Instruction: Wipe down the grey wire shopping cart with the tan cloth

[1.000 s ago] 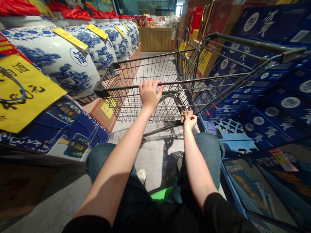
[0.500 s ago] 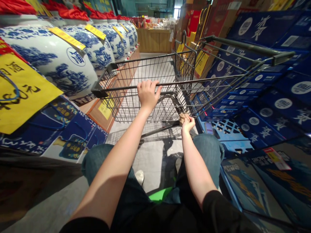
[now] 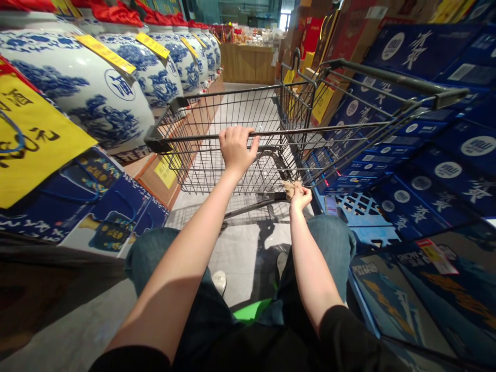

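My left hand (image 3: 236, 150) is closed around the top rail (image 3: 310, 128) of a black wire shopping cart, whose basket (image 3: 194, 165) holds nothing I can see. My right hand (image 3: 301, 197) pinches a small crumpled tan bow-shaped piece (image 3: 289, 188), possibly paper or cloth, which is partly hidden by my fingers. That hand sits just above a dark lower bar (image 3: 251, 202) of the cart. My knees in blue denim show below both forearms.
Large blue-and-white porcelain jars (image 3: 77, 88) with red cloth tops and yellow labels line the left. Stacked navy boxes (image 3: 445, 170) rise on the right, above a blue plastic lattice pallet (image 3: 368, 217). A wooden counter (image 3: 246, 63) stands at the aisle's far end.
The cart and the aisle have shifted slightly left in view. The tan piece has sunk further into my right fingers. My left hand stays on the rail.
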Motion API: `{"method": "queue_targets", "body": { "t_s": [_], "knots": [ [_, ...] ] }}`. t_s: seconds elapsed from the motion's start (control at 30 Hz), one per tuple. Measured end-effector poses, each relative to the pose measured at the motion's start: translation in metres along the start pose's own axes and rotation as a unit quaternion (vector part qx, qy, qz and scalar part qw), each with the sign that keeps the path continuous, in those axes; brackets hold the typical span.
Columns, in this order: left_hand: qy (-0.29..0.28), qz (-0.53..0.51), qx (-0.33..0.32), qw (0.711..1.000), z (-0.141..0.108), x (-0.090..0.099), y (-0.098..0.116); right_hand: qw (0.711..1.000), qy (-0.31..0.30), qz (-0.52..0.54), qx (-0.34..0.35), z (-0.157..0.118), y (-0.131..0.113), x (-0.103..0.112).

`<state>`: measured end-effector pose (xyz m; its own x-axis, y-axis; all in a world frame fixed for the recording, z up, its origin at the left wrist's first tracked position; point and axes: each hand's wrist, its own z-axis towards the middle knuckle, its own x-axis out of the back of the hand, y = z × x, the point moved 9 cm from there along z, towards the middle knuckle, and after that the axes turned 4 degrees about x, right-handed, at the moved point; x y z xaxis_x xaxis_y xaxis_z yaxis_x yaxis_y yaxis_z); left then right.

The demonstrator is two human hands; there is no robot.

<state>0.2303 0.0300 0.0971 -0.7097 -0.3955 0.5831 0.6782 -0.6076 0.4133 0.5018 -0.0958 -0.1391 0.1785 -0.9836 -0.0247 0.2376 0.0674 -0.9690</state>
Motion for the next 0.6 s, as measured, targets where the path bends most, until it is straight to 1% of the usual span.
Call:
{"method": "queue_targets", "body": {
  "t_s": [0.13,0.2,0.27,0.33,0.4,0.47,0.6],
  "knots": [
    [0.001,0.011,-0.002,1.0,-0.001,0.002,0.0,0.999,0.035,0.019,0.029,0.031,-0.018,0.007],
    [0.003,0.011,0.002,1.0,-0.002,0.002,0.0,0.998,0.046,0.025,0.034,0.041,-0.02,0.008],
    [0.007,0.007,0.004,1.0,-0.002,0.003,0.001,0.999,0.04,0.026,0.023,0.036,-0.01,0.005],
    [0.01,0.002,0.004,1.0,-0.001,0.003,0.002,0.999,0.025,0.025,0.007,0.023,0.003,0.0],
    [0.01,0.001,0.004,1.0,-0.001,0.004,0.002,1.0,0.015,0.027,0.0,0.014,0.011,-0.003],
    [0.005,0.001,0.004,1.0,-0.001,0.005,0.003,0.999,0.02,0.029,-0.002,0.018,0.008,-0.002],
    [-0.004,-0.003,0.009,1.0,-0.001,0.004,0.002,0.999,0.046,0.026,0.013,0.048,-0.015,0.006]
  ]
}}
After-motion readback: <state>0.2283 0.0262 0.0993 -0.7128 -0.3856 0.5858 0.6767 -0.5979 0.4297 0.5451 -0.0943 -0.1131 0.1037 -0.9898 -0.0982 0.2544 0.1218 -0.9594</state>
